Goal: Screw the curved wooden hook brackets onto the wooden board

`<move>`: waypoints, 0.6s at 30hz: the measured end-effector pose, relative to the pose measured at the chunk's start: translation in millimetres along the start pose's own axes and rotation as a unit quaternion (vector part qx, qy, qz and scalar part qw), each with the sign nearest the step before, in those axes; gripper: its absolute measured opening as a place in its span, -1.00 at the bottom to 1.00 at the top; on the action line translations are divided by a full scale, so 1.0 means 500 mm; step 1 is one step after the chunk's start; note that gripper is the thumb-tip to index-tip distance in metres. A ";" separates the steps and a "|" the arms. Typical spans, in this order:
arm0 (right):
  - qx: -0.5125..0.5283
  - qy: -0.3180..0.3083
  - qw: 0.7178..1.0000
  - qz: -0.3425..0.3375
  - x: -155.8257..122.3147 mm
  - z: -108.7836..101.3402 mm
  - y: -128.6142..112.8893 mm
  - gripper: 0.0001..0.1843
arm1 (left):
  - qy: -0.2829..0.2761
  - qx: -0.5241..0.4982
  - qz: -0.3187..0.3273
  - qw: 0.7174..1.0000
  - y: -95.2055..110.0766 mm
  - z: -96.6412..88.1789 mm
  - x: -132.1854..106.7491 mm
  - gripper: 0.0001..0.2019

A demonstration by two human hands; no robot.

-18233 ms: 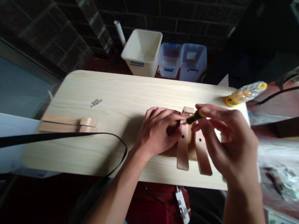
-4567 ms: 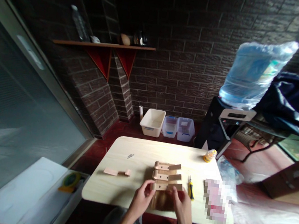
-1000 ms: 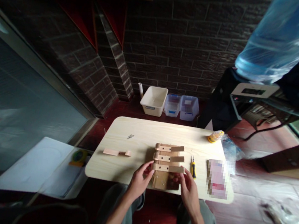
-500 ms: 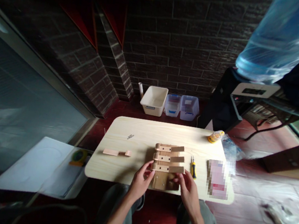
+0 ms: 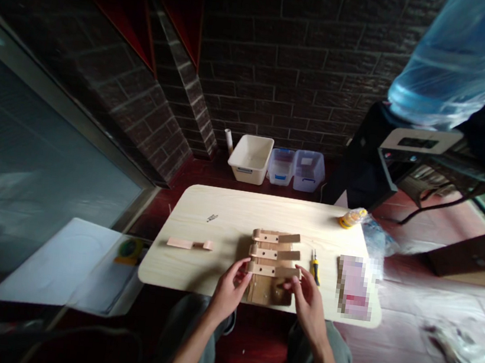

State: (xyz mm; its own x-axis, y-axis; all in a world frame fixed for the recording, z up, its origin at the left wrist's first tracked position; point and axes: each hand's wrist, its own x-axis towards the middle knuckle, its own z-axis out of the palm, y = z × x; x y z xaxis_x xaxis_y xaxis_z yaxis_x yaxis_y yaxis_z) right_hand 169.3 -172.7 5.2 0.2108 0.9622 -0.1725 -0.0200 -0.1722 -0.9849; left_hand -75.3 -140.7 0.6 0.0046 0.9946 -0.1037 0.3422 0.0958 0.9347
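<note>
A brown wooden board (image 5: 270,295) lies near the table's front edge, with three light wooden hooks across it. Each has a curled left end, dark holes in its middle and a broad flat right end. My left hand (image 5: 230,290) grips the curled end of the nearest wooden hook (image 5: 265,270) between thumb and fingers. At the opposite end, my right hand (image 5: 308,300) pinches the flat tip of that same hook. Farther back on the board sit the middle hook (image 5: 269,253) and the rear hook (image 5: 271,238). Another loose wooden hook (image 5: 185,243) rests at the left.
Right of the board lies a yellow-and-black screwdriver (image 5: 315,268). Beyond it are a blurred-out flat pink object (image 5: 353,288) and a yellow item in clear wrap (image 5: 352,218). Small screws (image 5: 211,218) lie at the back left of the table (image 5: 239,205). Plastic bins (image 5: 248,170) stand behind.
My right fingers have shifted slightly at the nearest hook's right end, and the hook lies a little straighter. The whole view has tilted slightly.
</note>
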 end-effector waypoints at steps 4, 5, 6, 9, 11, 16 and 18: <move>0.001 -0.001 1.000 0.001 0.000 0.002 0.000 -0.39 | 0.001 -0.001 -0.003 1.000 -0.004 0.001 -0.001 -0.48; 0.002 -0.002 1.000 0.001 0.000 0.002 0.000 -0.40 | 0.002 -0.001 -0.004 1.000 -0.005 0.001 -0.001 -0.47; 0.003 -0.004 1.000 0.001 0.000 0.002 0.000 -0.40 | 0.002 -0.001 -0.005 1.000 -0.006 0.001 -0.001 -0.47; 0.006 -0.009 1.000 0.000 -0.001 0.002 0.000 -0.42 | 0.004 -0.001 -0.009 1.000 -0.008 0.001 -0.003 -0.46; 0.007 -0.011 1.000 0.000 -0.003 0.002 0.001 -0.43 | 0.005 -0.001 -0.010 1.000 -0.008 0.001 -0.004 -0.47; 0.006 -0.001 1.000 -0.001 -0.006 0.000 0.005 -0.41 | 0.006 -0.002 -0.011 1.000 -0.007 0.002 -0.004 -0.47; 0.005 0.002 1.000 -0.001 -0.007 0.000 0.005 -0.41 | 0.006 -0.003 -0.009 1.000 -0.006 0.002 -0.004 -0.48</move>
State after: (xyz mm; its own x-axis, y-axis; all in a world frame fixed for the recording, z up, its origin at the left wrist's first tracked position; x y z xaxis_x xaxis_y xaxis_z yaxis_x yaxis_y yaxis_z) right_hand 168.3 -176.4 3.1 0.2153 0.9617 -0.1695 -0.0293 -0.1672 -0.9855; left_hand -75.6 -143.0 -2.4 -0.0135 0.9930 -0.1172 0.3368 0.1149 0.9345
